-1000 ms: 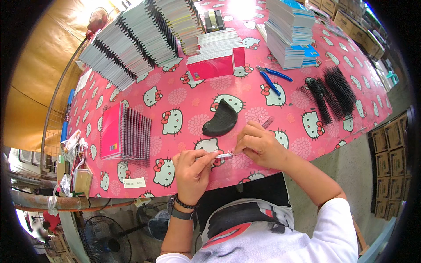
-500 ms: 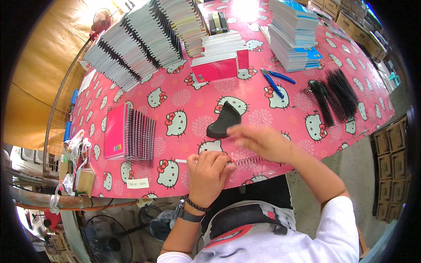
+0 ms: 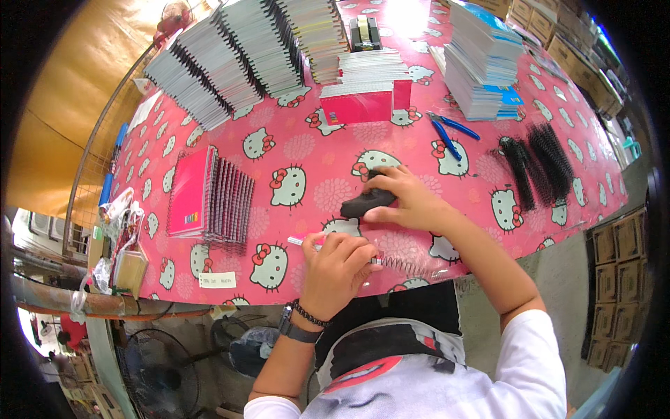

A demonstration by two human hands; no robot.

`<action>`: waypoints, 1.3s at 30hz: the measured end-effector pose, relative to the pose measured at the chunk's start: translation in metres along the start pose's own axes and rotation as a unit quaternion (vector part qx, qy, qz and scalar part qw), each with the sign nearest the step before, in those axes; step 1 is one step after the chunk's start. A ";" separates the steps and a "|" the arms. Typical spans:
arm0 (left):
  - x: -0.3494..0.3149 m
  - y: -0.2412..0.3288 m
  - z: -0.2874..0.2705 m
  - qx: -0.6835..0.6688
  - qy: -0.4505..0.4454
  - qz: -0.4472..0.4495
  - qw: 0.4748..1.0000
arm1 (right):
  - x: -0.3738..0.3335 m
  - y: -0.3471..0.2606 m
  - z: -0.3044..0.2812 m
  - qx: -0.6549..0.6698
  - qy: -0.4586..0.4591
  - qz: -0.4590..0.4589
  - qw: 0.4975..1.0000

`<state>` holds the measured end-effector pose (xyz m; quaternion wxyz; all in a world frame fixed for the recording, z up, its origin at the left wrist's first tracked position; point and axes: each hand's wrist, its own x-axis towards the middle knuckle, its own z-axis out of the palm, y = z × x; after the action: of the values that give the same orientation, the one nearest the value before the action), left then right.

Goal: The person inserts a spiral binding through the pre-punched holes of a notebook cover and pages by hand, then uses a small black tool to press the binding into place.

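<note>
At five o'clock I see the person's white T-shirt (image 3: 453,391), short-sleeved, with the right sleeve (image 3: 534,363) at four and the left sleeve (image 3: 276,408) between six and seven; its large front print (image 3: 356,353) has a black patch and red curve; black legwear (image 3: 412,304) shows above; at half past six, a black beaded bracelet (image 3: 312,318) and dark wristwatch (image 3: 301,333)

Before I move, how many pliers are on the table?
1: blue-handled pliers, beyond the right hand, left of the black coils. Others could be hidden behind the books.
</note>
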<state>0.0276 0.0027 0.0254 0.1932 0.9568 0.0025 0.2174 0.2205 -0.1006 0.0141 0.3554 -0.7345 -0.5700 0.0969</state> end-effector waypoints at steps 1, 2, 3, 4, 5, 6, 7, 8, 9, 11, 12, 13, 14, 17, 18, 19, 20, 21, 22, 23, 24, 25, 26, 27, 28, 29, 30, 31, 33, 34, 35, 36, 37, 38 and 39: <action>0.001 -0.001 0.000 0.015 0.010 0.009 1.000 | -0.007 0.003 -0.004 0.112 -0.023 0.037 0.993; 0.002 -0.002 -0.001 0.030 0.019 0.017 0.999 | -0.015 0.006 -0.008 0.222 -0.045 0.075 0.971; 0.004 -0.003 -0.002 0.043 0.029 0.026 0.998 | -0.024 0.009 -0.011 0.327 -0.067 0.116 0.936; 0.005 -0.006 -0.004 0.039 0.038 0.012 0.998 | -0.033 0.011 -0.013 0.389 -0.071 0.110 0.912; 0.006 -0.012 -0.008 0.035 0.046 -0.001 0.998 | -0.043 0.013 -0.014 0.449 -0.074 0.104 0.884; 0.005 -0.016 -0.012 0.033 0.053 -0.012 0.998 | -0.052 0.010 -0.013 0.509 -0.075 0.097 0.852; -0.001 -0.024 -0.010 0.015 0.048 -0.018 0.999 | -0.056 -0.003 -0.009 0.576 -0.081 0.061 0.811; -0.003 -0.026 -0.008 0.015 0.056 -0.019 0.998 | -0.057 -0.010 -0.002 0.610 -0.101 0.046 0.784; -0.003 -0.026 -0.007 0.014 0.063 -0.017 0.998 | -0.055 -0.018 -0.008 0.527 -0.115 0.070 0.839; -0.007 -0.024 -0.005 0.014 0.067 -0.022 0.997 | -0.051 -0.020 -0.013 0.396 -0.110 0.103 0.906; -0.006 -0.024 -0.005 0.016 0.069 -0.022 0.997 | -0.047 -0.016 -0.015 0.351 -0.088 0.110 0.926; -0.005 -0.023 -0.005 0.018 0.070 -0.023 0.997 | -0.044 -0.014 -0.017 0.304 -0.066 0.116 0.943; -0.003 -0.024 -0.006 0.016 0.073 -0.018 0.997 | -0.044 -0.017 -0.019 0.357 -0.084 0.093 0.926; -0.008 -0.025 -0.003 -0.002 0.074 -0.026 0.997 | -0.046 -0.026 -0.011 0.307 -0.094 0.045 0.946; -0.007 -0.024 -0.005 -0.006 0.079 -0.029 0.996 | -0.044 -0.023 -0.013 0.316 -0.080 0.066 0.943; -0.006 -0.024 -0.005 -0.011 0.085 -0.033 0.996 | -0.042 -0.020 -0.016 0.326 -0.066 0.088 0.939; -0.005 -0.025 -0.005 -0.013 0.082 -0.029 0.996 | -0.041 -0.020 -0.019 0.335 -0.052 0.110 0.935; -0.006 -0.027 -0.004 -0.014 0.074 -0.027 0.997 | -0.040 -0.024 -0.017 0.492 -0.045 0.061 0.867; -0.007 -0.027 -0.004 -0.014 0.066 -0.025 0.997 | -0.036 -0.028 -0.017 0.422 -0.082 0.045 0.902; -0.008 -0.027 -0.004 -0.010 0.081 -0.036 0.996 | -0.030 -0.031 -0.017 0.349 -0.117 0.029 0.929; -0.005 -0.026 -0.004 -0.009 0.098 -0.040 0.994 | -0.024 -0.034 -0.019 0.269 -0.146 0.013 0.952; -0.003 -0.026 -0.005 -0.008 0.115 -0.044 0.992 | -0.019 -0.034 -0.021 0.216 -0.136 0.143 0.956; -0.005 -0.027 -0.002 -0.065 0.169 -0.077 0.980 | -0.020 -0.035 -0.020 0.297 -0.117 0.115 0.941; -0.007 -0.032 0.004 -0.119 0.230 -0.109 0.960 | -0.019 -0.036 -0.022 0.371 -0.101 0.079 0.920; -0.014 -0.036 0.012 -0.171 0.284 -0.148 0.932 | -0.021 -0.037 -0.017 0.449 -0.091 0.047 0.888; -0.017 -0.043 0.018 -0.286 0.269 -0.156 0.906 | -0.020 -0.037 -0.015 0.523 -0.082 0.016 0.848; -0.019 -0.045 0.022 -0.348 0.226 -0.182 0.891 | -0.018 -0.037 -0.015 0.427 -0.106 0.049 0.897; -0.022 -0.048 0.024 -0.408 0.183 -0.205 0.871 | -0.015 -0.036 -0.015 0.325 -0.129 0.081 0.934; -0.023 -0.052 0.029 -0.443 0.154 -0.191 0.862 | -0.007 -0.030 -0.014 0.152 -0.119 0.127 0.973; -0.023 -0.053 0.030 -0.434 0.153 -0.194 0.866 | -0.008 -0.028 -0.014 0.288 -0.109 0.088 0.947; -0.024 -0.054 0.031 -0.426 0.152 -0.197 0.870 | -0.009 -0.031 -0.013 0.419 -0.098 0.049 0.901; -0.025 -0.053 0.032 -0.418 0.145 -0.204 0.873 | -0.012 -0.031 -0.011 0.544 -0.083 0.014 0.835; -0.023 -0.052 0.030 -0.392 0.136 -0.206 0.886 | -0.010 -0.031 -0.010 0.440 -0.083 0.037 0.893; -0.024 -0.051 0.030 -0.407 0.134 -0.215 0.878 | -0.005 -0.030 -0.008 0.330 -0.083 0.059 0.938; -0.022 -0.051 0.027 -0.419 0.135 -0.220 0.870 | 0.002 -0.031 -0.009 0.212 -0.079 0.075 0.971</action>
<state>0.0228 0.0378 -0.0256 0.6170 0.7218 0.1474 0.2767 0.2022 -0.0997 0.0402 0.4487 -0.6726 -0.5062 0.3001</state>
